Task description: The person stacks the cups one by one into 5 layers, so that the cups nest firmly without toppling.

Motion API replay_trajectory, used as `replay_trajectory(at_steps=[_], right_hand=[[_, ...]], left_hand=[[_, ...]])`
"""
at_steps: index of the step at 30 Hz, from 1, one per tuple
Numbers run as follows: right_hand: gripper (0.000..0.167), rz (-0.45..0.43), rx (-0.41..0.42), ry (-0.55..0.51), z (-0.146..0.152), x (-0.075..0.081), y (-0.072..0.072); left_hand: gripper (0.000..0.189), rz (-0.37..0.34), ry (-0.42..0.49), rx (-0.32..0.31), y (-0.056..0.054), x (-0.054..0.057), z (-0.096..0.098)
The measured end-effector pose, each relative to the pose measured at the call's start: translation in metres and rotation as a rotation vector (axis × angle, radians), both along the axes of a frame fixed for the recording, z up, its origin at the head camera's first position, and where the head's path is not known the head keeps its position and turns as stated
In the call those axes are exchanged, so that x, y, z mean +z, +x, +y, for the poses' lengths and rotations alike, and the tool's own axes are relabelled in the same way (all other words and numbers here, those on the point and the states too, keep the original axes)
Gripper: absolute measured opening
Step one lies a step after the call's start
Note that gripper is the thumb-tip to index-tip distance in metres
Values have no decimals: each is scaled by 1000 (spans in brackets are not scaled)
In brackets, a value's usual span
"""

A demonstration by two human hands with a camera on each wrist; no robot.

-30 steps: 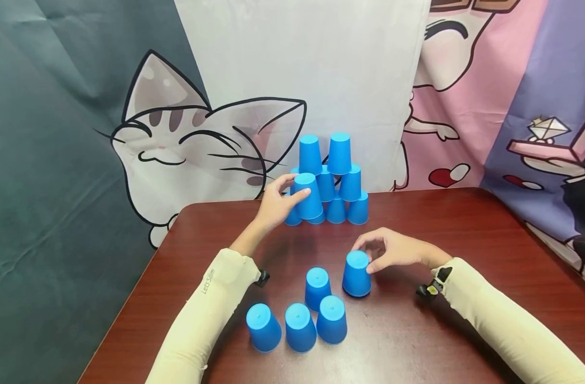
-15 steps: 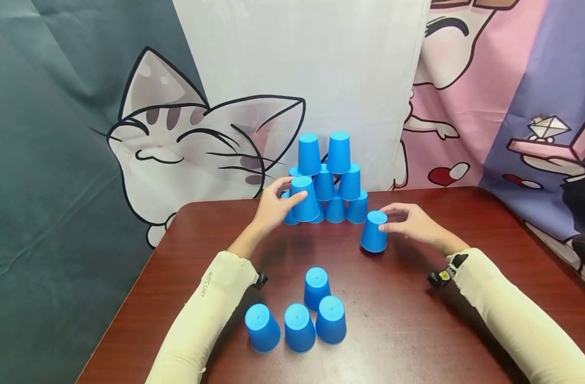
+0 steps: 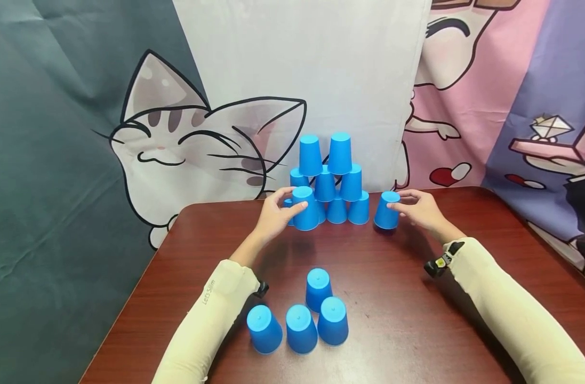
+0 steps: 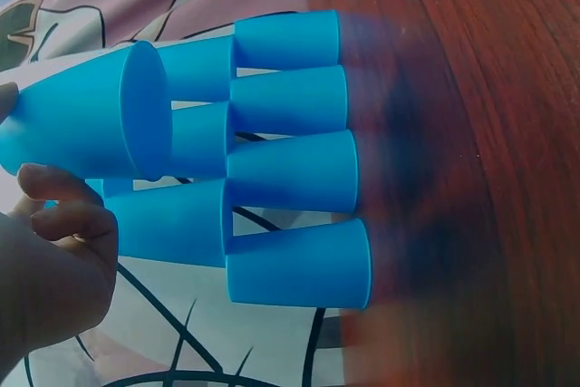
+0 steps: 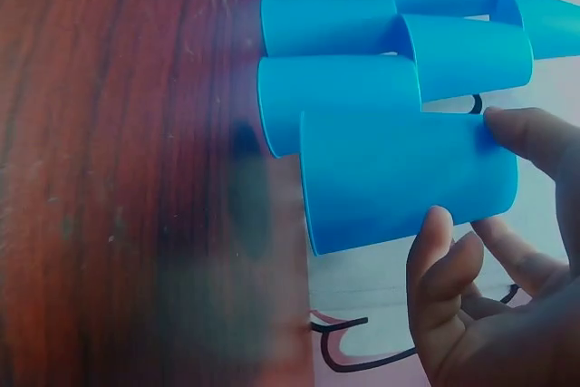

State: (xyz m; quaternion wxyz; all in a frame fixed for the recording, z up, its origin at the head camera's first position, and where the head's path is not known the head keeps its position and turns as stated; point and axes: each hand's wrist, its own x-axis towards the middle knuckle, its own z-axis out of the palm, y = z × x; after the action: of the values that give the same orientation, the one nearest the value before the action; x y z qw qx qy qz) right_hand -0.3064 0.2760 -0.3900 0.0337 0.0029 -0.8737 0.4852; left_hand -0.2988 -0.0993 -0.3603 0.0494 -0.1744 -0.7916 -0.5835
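My left hand (image 3: 271, 217) grips an upside-down blue cup (image 3: 305, 210) in front of the left side of a cup pyramid. In the left wrist view, this cup (image 4: 82, 115) overlaps the stack, its rim well above the table. My right hand (image 3: 423, 212) pinches another upside-down blue cup (image 3: 386, 212) beside the pyramid's right end. The right wrist view shows that cup (image 5: 399, 188) slightly higher than the neighbouring bottom-row cup (image 5: 335, 92). The pyramid has a bottom row (image 3: 336, 210), a middle row (image 3: 351, 184) and two top cups (image 3: 340, 154) side by side.
Nearer the body, several blue cups stand upside down on the brown table (image 3: 186, 282): a left one (image 3: 264, 333), a middle one (image 3: 301, 332), a right one (image 3: 333, 323) and one behind (image 3: 318, 292). A cartoon-printed cloth (image 3: 359, 69) hangs right behind the pyramid.
My right hand has carried its cup from beside the near cups, away and to the right, up to the pyramid's right end. My left hand has lowered its cup slightly.
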Motion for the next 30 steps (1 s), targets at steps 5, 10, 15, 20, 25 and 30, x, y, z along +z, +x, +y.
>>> replay_trajectory(at_steps=[5, 10, 15, 20, 25, 30], right_hand=[[74, -22, -26, -12, -2, -1, -9], [75, -20, -23, -36, -3, -2, -16], [74, -32, -19, -50, -3, 0, -20], [75, -38, -12, -48, -2, -2, -24], [78, -49, -4, -53, -2, -6, -29], [78, -57, 6, -50, -2, -8, -30]], left_hand=[[54, -6, -6, 16, 0, -5, -2], [54, -11, 1, 27, 0, -9, -4], [56, -14, 3, 36, 0, -10, -5], [56, -24, 1, 38, -1, -11, -6], [54, -33, 1, 37, -1, -12, -7], [53, -42, 7, 30, -1, -13, -6]])
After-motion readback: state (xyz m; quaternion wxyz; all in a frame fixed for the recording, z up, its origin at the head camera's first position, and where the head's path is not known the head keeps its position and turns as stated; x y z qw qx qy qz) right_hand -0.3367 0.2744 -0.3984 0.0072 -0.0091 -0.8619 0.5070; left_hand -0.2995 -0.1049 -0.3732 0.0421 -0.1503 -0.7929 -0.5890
